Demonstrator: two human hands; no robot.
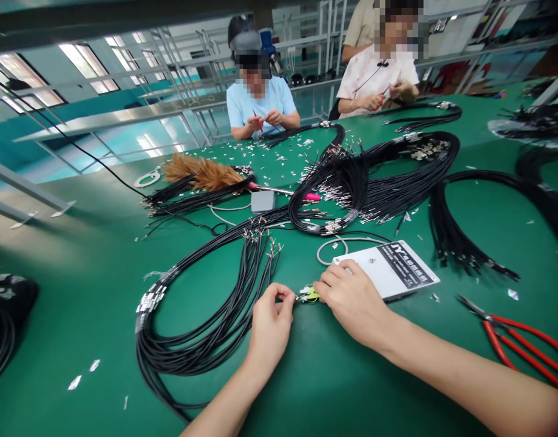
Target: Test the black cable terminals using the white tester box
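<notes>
My left hand (272, 321) is closed in a pinch at a cable end, its thin wires reaching the tip of a small yellow-green clip (312, 295). Most of that cable is hidden by the fingers. My right hand (351, 300) grips the clip from the other side with fingertips and thumb, its back against the white box machine (388, 270) with a black label. Left of my hands lies a looped bundle of black cables (201, 364), bound with silvery wrapping, its stripped ends showing coloured wires.
Red-handled pliers (501, 331) lie at the right. Behind are more black cable bundles (406, 176), a brown fluffy duster (201, 173) and a grey box (263, 201). Foil-like scraps dot the green table (101, 261). Across it, people hold tools; one wears a blue shirt (279, 97).
</notes>
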